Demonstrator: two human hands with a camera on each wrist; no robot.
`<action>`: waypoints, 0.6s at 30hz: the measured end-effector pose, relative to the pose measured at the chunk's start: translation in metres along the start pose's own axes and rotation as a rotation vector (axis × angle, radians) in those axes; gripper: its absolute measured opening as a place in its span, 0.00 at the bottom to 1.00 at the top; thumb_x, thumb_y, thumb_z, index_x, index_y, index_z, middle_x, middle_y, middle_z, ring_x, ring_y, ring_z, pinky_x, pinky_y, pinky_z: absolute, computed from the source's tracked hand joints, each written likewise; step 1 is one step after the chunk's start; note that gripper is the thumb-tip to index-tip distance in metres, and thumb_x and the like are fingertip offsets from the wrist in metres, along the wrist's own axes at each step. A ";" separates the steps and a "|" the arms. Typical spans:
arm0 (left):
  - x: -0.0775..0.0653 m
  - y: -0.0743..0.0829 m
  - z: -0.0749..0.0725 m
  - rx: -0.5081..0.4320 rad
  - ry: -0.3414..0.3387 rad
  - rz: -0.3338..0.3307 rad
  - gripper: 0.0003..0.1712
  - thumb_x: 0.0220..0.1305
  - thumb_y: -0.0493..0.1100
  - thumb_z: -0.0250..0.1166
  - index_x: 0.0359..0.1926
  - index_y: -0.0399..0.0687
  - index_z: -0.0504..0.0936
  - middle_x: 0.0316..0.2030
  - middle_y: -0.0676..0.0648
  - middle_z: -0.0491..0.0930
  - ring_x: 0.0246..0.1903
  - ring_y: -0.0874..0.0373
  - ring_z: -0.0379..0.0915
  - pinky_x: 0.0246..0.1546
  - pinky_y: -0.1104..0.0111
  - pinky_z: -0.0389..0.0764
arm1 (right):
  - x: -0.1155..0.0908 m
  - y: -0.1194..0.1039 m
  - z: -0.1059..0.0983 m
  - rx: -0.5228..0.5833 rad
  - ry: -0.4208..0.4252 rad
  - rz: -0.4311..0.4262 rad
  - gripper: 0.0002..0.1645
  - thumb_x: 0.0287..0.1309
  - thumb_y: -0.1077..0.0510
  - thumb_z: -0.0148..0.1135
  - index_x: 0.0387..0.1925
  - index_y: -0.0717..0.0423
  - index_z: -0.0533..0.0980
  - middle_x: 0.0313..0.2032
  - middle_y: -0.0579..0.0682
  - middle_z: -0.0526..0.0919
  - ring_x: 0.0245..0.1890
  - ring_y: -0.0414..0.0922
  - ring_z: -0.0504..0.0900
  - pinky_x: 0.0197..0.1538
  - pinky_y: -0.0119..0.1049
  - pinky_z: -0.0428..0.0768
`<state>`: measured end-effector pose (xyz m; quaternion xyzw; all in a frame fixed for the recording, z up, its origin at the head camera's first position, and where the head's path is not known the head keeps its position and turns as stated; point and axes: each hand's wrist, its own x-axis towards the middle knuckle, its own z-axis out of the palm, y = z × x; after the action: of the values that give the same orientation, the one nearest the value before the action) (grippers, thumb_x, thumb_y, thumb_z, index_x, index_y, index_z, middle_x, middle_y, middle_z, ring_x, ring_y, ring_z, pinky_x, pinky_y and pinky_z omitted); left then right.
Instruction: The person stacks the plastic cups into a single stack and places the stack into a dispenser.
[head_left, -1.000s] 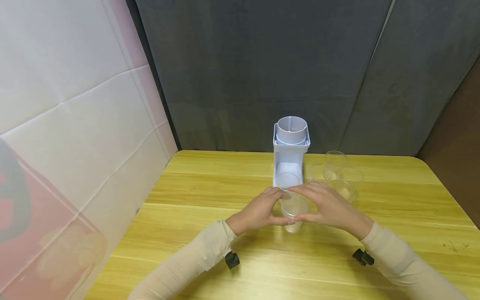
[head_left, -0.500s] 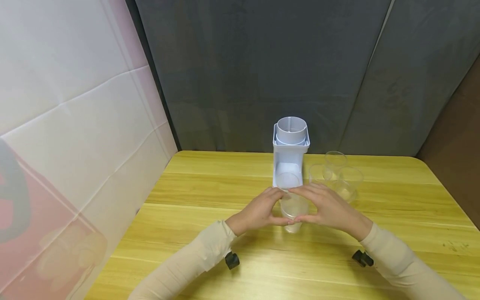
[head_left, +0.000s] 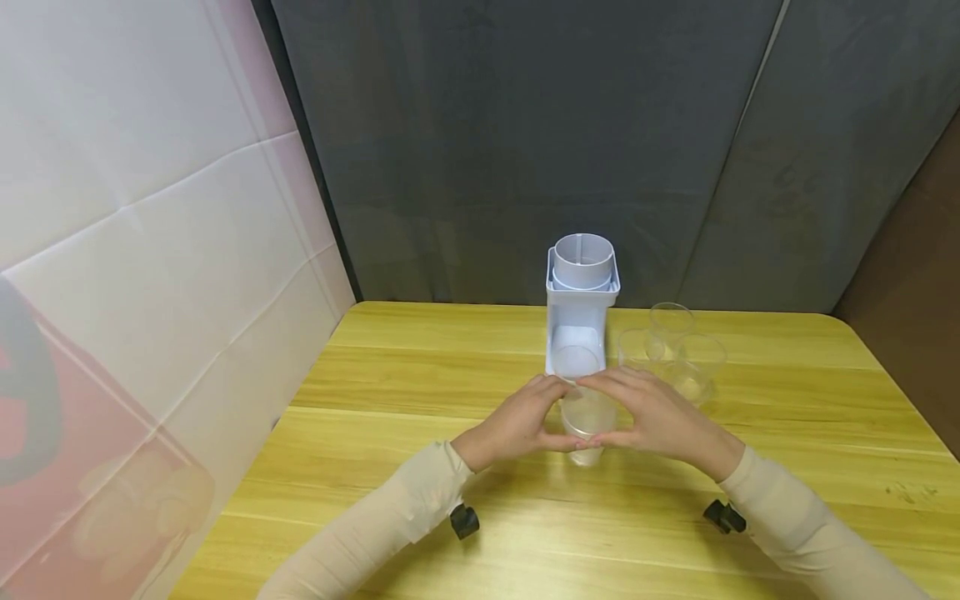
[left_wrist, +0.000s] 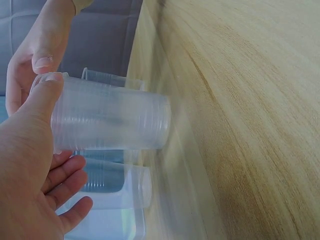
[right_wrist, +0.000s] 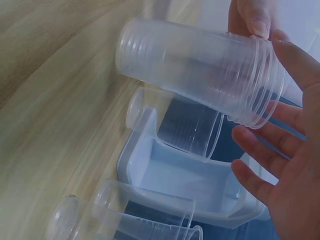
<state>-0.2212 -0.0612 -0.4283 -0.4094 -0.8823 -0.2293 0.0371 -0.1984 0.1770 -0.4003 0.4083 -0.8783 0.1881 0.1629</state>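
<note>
Between both hands is a nested stack of clear plastic cups (head_left: 588, 410), upright above the wooden table. Several rims lie close together in the right wrist view of the stack (right_wrist: 185, 67). My left hand (head_left: 521, 423) curves round its left side near the rim, thumb and forefinger against it. From the right, my right hand (head_left: 660, 415) grips the same upper part, and the two thumbs meet at the near side. Whether the base touches the tabletop, I cannot tell. A single clear cup (right_wrist: 187, 122) stands just behind the stack.
A white plastic holder (head_left: 577, 312) with a round tube (head_left: 583, 260) on top stands at the table's back, behind the single cup. Several clear cups (head_left: 686, 379) are grouped right of it. A dark cloth wall (head_left: 487, 167) rises along the back edge.
</note>
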 end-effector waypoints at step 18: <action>-0.003 0.001 0.002 -0.022 -0.016 0.009 0.39 0.56 0.68 0.68 0.61 0.52 0.73 0.58 0.54 0.77 0.61 0.58 0.71 0.64 0.65 0.76 | 0.018 0.016 -0.011 -0.013 0.035 0.098 0.36 0.53 0.43 0.72 0.62 0.52 0.75 0.56 0.51 0.83 0.54 0.50 0.81 0.57 0.51 0.81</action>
<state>-0.2183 -0.0617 -0.4298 -0.4155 -0.8782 -0.2355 0.0263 -0.2205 0.1802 -0.3860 0.3603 -0.8955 0.1970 0.1714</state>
